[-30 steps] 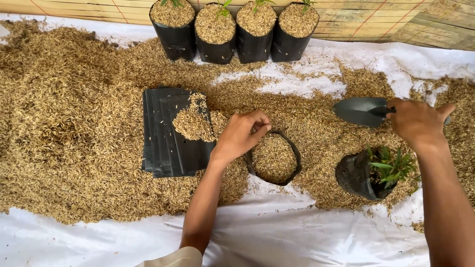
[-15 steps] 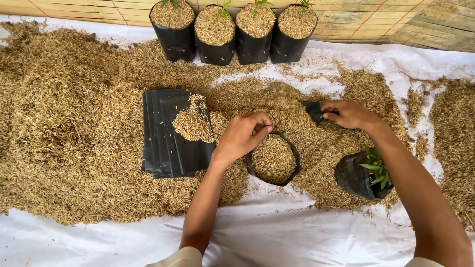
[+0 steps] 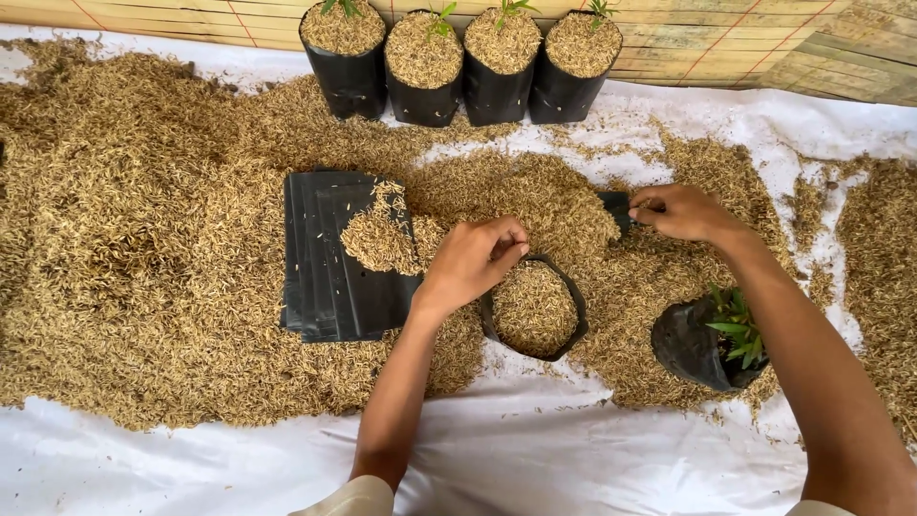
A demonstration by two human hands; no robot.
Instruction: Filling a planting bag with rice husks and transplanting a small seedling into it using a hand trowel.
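One soft black bag point(image 3: 533, 308), part-filled with husks, sits in the husk pile point(image 3: 143, 268); light, floppy, best pinched at its rim. Left hand point(image 3: 470, 263) grips that rim. Right hand point(image 3: 680, 212) is closed on a dark scoop point(image 3: 616, 208) dug into husks.

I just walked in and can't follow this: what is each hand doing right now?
Left hand: closed on the rim of the open black bag of husks.
Right hand: closed on a dark scoop pushed into the husk pile.
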